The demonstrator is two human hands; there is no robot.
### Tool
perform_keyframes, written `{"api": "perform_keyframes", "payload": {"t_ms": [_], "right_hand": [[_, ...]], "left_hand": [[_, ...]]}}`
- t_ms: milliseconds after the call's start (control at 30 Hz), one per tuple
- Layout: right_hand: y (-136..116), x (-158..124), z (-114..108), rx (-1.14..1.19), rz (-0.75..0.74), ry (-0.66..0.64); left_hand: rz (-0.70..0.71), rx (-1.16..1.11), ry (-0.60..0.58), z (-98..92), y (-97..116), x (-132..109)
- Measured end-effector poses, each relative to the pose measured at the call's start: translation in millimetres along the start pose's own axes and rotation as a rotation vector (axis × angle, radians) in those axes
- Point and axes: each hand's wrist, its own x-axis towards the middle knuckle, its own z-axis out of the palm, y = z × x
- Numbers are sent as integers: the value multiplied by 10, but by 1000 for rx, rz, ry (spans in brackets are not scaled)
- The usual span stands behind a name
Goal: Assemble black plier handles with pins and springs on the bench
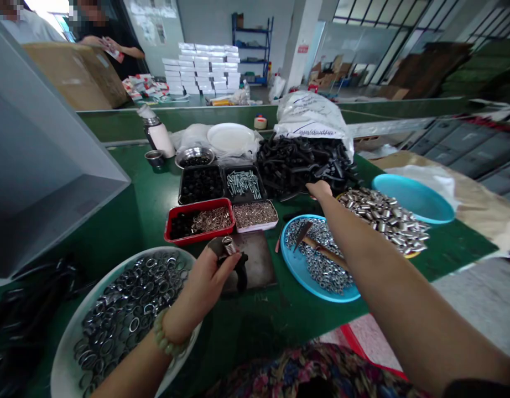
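Closest in, patterned cloth [313, 371] fills the lower edge, and a white round basin [61, 359] heaped with dark metal rings [130, 315] is set on the green workbench [133, 232]. The left hand [207, 282], a beaded bracelet [166, 334] at its wrist, is closed, and a black part [240, 271] with a silver metal cylinder [229, 246] is pinched in its fingers, right over a dark metal plate [259, 260]. The right hand [320, 190] is stretched far out, its fingers pressed together, right at the near edge of a heap of black plastic parts [305, 166]; whether anything is held there cannot be told.

Beneath that arm, a blue plate [308, 290] of hex nuts [321, 271] is seen with a wooden-handled blade [302, 235] lying across it. To the right, silver sleeves [383, 218] are piled up, and a turquoise basin [416, 199] sits beyond them. Moving out, a red tray [199, 232] of black pieces and brass-coloured bits is placed beside a small tray of tiny metal pieces [255, 214]. Behind these, two black trays [201, 184] are lined up, one of them holding bolts [243, 184]. A steel bowl [194, 157], a white plate [230, 138], a flask [157, 132] and a white sack [311, 116] are next. Farthest off, two co-workers [97, 27] are seen behind a cardboard box [74, 74], near stacked white boxes [201, 69].
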Motion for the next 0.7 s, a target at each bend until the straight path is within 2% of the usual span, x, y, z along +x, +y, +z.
{"api": "perform_keyframes", "payload": {"t_ms": [67, 167, 267, 300, 367, 400, 467, 500, 600, 700], "right_hand": [[-39, -15, 127, 66, 7, 27], [-112, -106, 317, 199, -66, 40], [-244, -358, 374, 325, -151, 68], [-300, -499, 357, 413, -194, 43], [-408, -871, 286, 638, -284, -114], [-452, -1092, 242, 723, -309, -255], [-507, -1560, 167, 757, -277, -467], [-515, -1783, 145, 749, -250, -522], [-490, -2293, 155, 723, -140, -574], [-452, -2522, 223, 702, -30, -672]], "left_hand": [[10, 61, 6, 13, 3, 2], [8, 74, 0, 48, 6, 19], [5, 70, -22, 53, 10, 4], [2, 82, -37, 45, 11, -12], [-6, 114, -75, 24, 12, -52], [-8, 127, -91, 15, 10, -72], [-3, 138, -102, 5, 1, -104], [2, 138, -101, 5, -6, -114], [23, 137, -110, 19, -18, -133], [71, 126, -140, 41, -5, -150]]}}
